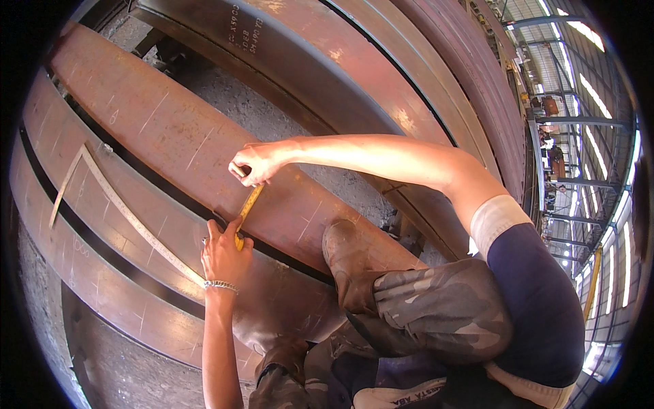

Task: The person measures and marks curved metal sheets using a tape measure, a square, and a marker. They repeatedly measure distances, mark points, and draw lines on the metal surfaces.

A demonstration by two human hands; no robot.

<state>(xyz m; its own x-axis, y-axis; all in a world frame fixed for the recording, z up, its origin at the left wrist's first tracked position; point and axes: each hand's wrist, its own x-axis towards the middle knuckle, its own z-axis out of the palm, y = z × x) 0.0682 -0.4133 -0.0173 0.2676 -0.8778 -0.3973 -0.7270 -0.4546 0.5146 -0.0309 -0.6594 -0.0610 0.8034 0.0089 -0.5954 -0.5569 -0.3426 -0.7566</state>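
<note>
Both hands pinch a yellow tape measure (246,213) (markings unreadable): left hand (225,255) at a steel plate's (170,136) edge, right hand (255,163) mid-plate.

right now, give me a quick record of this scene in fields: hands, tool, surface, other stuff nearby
left hand: pins lower end of yellow tape measure at the plate edge
right hand: holds the tape's upper end on the rusty curved steel plate
tape: stretched across the plate's width
nearby: metal square lying on the next plate; boot resting on the plate
plate marks: chalk ticks
</note>
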